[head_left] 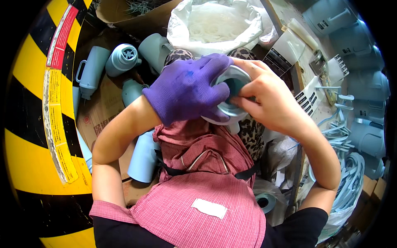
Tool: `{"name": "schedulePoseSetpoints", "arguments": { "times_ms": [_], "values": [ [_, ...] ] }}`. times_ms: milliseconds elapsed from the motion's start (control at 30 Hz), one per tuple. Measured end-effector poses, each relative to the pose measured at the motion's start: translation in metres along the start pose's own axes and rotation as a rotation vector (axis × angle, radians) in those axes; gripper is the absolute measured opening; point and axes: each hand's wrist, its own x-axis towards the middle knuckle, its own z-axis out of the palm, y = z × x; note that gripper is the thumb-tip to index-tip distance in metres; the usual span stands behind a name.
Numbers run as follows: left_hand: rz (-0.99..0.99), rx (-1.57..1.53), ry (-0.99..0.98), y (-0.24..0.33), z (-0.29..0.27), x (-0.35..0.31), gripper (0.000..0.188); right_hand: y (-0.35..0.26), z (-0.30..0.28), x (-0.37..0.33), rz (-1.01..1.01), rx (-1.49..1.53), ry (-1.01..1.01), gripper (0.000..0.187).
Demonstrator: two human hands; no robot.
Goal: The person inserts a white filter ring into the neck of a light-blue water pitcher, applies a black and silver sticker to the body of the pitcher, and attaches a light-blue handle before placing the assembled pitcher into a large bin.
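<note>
Over my lap a hollow pale grey-blue plastic jug (pixel 236 83) is tilted with its round opening toward me. My left hand (pixel 190 87), in a purple knitted glove, is closed round its left side, thumb and fingertips over the rim. My bare right hand (pixel 269 93) reaches in from the right. Its thumb and index finger are pinched together inside the opening, and the other fingers lie along the far rim. Whatever sits between those fingertips is too small or hidden to make out.
A white sack (pixel 215 25) of clear rings stands ahead. Blue flask-like jugs (pixel 94 70) lie on cardboard (pixel 101 107) at left, beside a yellow-black striped panel (pixel 25 99). On the right, a bench (pixel 326 99) holds label sheets (pixel 285 51), stacked jugs (pixel 368 95) and bagged blue strips (pixel 345 186).
</note>
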Motion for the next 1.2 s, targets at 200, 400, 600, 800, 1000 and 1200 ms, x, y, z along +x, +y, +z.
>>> {"name": "schedulePoseSetpoints", "arguments": {
  "times_ms": [200, 400, 600, 800, 1000, 1200],
  "values": [
    [-0.046, -0.028, -0.001, 0.003, -0.006, -0.001, 0.042, 0.013, -0.013, -0.001, -0.031, 0.279, -0.122, 0.015],
    [-0.022, -0.050, 0.055, 0.001, 0.000, 0.002, 0.039, 0.001, 0.020, -0.008, -0.048, 0.232, 0.128, 0.018],
    [-0.032, -0.008, -0.031, 0.001, -0.007, 0.007, 0.039, 0.005, 0.026, -0.011, -0.021, 0.157, 0.170, 0.018],
    [-0.024, -0.078, -0.044, 0.002, -0.011, 0.004, 0.038, 0.015, 0.024, -0.015, -0.101, 0.421, 0.169, 0.016],
    [-0.065, -0.117, -0.011, 0.005, -0.006, 0.005, 0.042, 0.005, 0.038, -0.017, -0.063, 0.350, 0.316, 0.017],
    [-0.040, -0.181, -0.091, -0.004, -0.012, 0.009, 0.048, -0.004, 0.043, -0.014, 0.048, 0.356, 0.361, 0.015]
  ]
}}
